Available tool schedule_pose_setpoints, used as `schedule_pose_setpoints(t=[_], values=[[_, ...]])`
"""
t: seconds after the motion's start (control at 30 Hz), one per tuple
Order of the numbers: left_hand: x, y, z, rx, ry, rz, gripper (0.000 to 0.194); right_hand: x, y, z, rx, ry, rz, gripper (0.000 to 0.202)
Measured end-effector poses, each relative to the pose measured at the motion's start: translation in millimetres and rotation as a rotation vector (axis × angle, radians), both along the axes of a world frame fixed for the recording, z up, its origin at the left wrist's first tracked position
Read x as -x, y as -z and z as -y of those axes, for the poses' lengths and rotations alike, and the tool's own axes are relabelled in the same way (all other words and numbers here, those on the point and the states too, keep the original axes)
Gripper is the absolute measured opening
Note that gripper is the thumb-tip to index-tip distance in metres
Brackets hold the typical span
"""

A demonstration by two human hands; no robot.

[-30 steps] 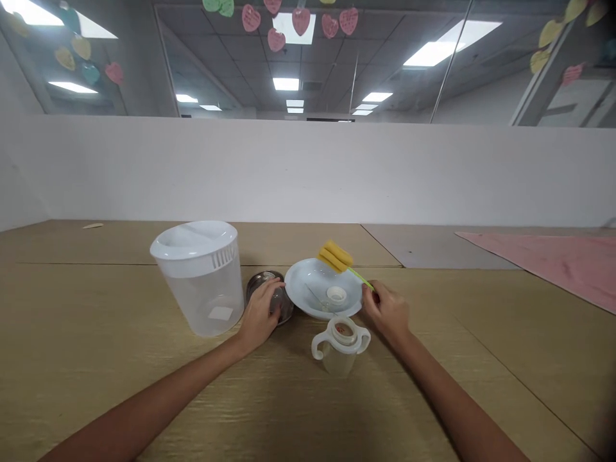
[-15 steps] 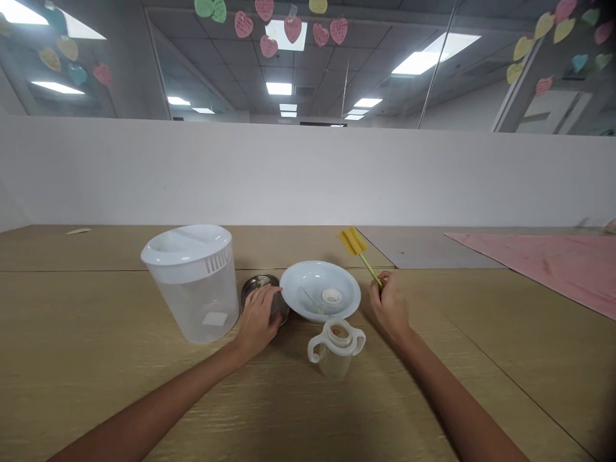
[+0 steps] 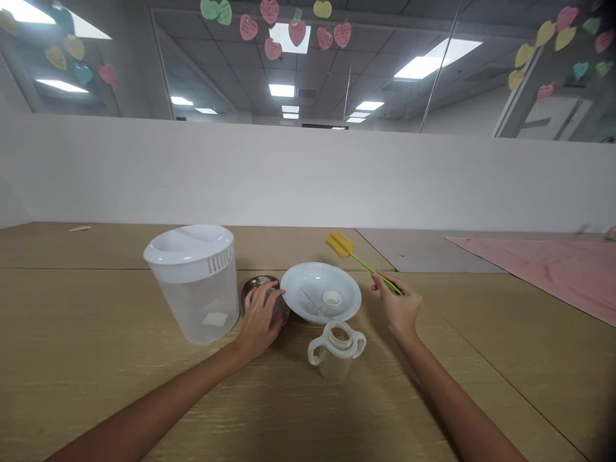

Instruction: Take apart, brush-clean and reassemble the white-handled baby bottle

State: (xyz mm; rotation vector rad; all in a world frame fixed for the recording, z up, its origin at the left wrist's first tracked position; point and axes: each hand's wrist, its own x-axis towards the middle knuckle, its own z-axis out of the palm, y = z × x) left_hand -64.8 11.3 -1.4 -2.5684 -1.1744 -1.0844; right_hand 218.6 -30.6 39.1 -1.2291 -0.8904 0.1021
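Fingers of the right hand [image 3: 400, 307] were closed round the thin green handle of a yellow sponge brush [image 3: 341, 244], its head angled up and left, raised near the far right rim of a white bowl [image 3: 302, 282]. Left hand [image 3: 258, 323] lay curved and partly open over a round steel vessel [image 3: 280, 309], in contact; could not tell how firmly it held. Vessel stood just beside the bowl's left edge. Inside the bowl: a small white ring-shaped piece [image 3: 332, 298] and a thin clear rod. Two-handled cup [image 3: 335, 362] stood upright and uncapped at the bowl's near side. Left of the vessel, a translucent bucket [image 3: 202, 308] with white lid on, upright on the wooden table [image 3: 240, 410]
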Motion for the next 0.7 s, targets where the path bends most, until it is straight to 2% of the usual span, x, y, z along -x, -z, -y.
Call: schedule_pose_setpoints(t=[0.17, 0.4, 0.53, 0.7], values=[[-0.5, -0.4, 0.8, 0.001, 0.019, 0.000, 0.039, -2.2, -0.1, -1.7, -0.055, 0.032, -0.057, 0.047], [1.6, -5.1, 4.7, 0.033, 0.066, 0.081, 0.033, 5.5, 6.0, -0.2, -0.075, 0.053, 0.021, 0.040], [-9.6, -26.3, 8.0, 0.072, 0.191, 0.135, 0.024, 13.7, 13.5, 1.2, -0.026, 0.019, 0.060, 0.039], [-59.3, -65.8, 2.2, 0.276, 0.474, 0.052, 0.023, 22.6, 17.2, 6.5, 0.016, -0.049, 0.150, 0.034]])
